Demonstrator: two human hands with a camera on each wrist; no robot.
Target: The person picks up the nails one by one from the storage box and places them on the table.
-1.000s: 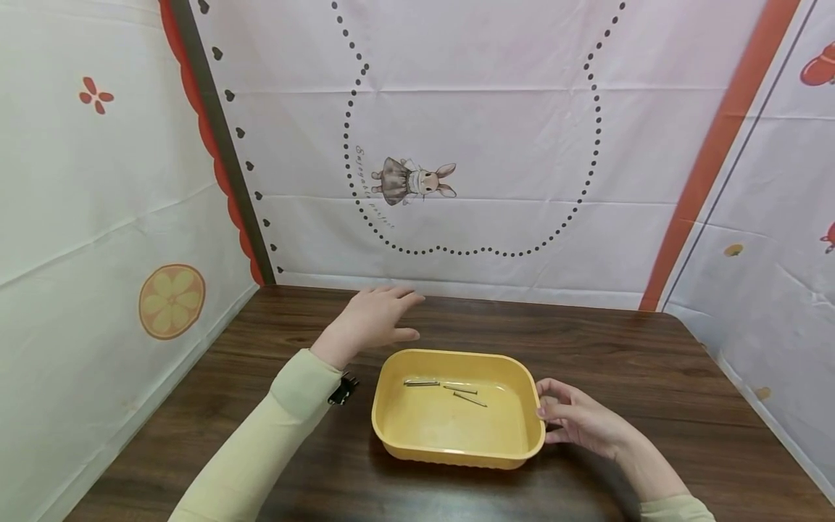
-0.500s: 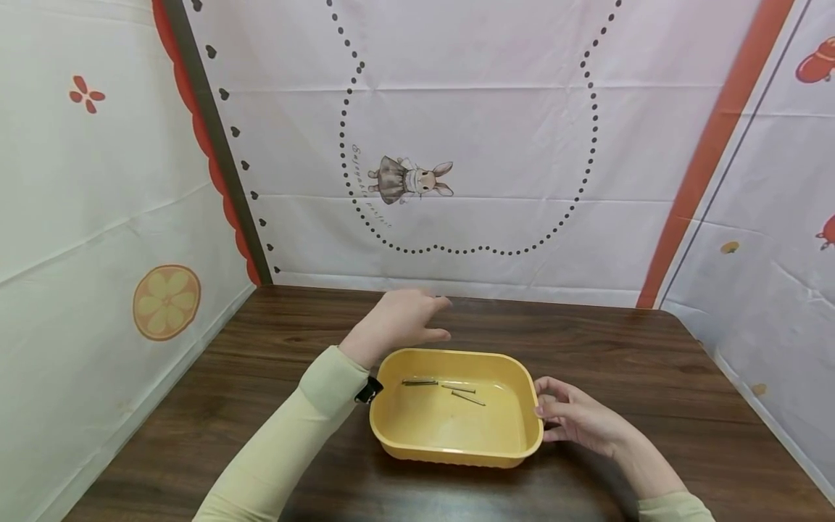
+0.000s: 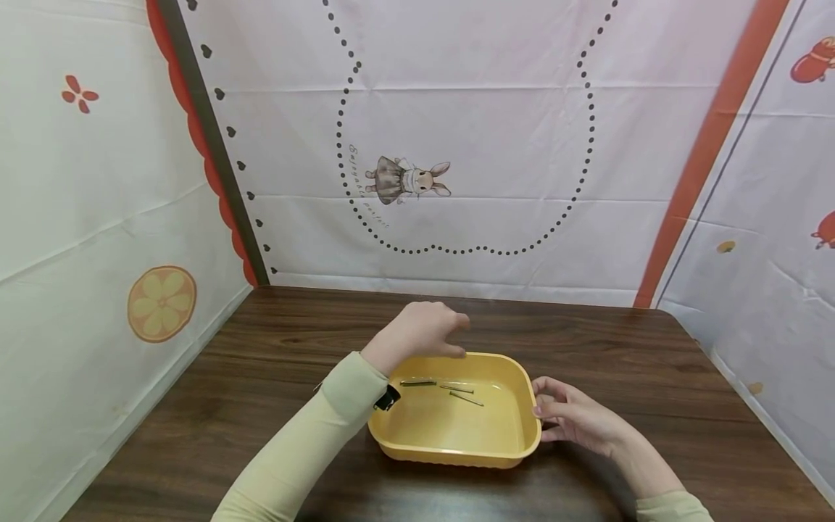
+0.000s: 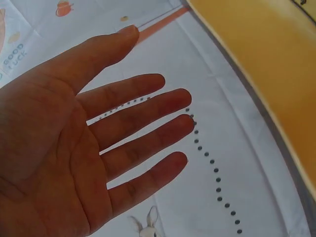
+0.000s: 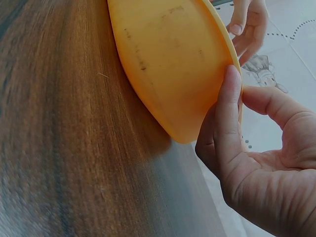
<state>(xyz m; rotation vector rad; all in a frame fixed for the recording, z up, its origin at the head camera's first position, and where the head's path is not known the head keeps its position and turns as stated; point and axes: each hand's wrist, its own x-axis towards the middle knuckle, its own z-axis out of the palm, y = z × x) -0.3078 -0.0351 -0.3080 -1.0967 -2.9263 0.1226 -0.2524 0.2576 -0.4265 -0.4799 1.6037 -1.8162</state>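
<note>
A yellow plastic tray (image 3: pixel 457 457) sits on the dark wooden table (image 3: pixel 274 362); three thin metal pins (image 3: pixel 457 390) lie in its far half. My left hand (image 3: pixel 450 333) hovers over the tray's far left rim, palm down, holding nothing. In the left wrist view the left hand (image 4: pixel 163 108) shows straight, spread fingers, with the tray (image 4: pixel 276 64) at the upper right. My right hand (image 3: pixel 544 406) holds the tray's right rim. In the right wrist view the right hand (image 5: pixel 242 96) pinches the tray (image 5: pixel 168 64) at its edge, one finger along the outer wall.
White printed cloth walls (image 3: pixel 457 145) close in the table at the back, left and right. A pale green sleeve (image 3: pixel 306 449) crosses the table's front left. Bare wood lies left of the tray and behind it.
My left hand has moved right and nearer, from the bare table behind the tray to above its far rim. The right hand and tray have stayed put.
</note>
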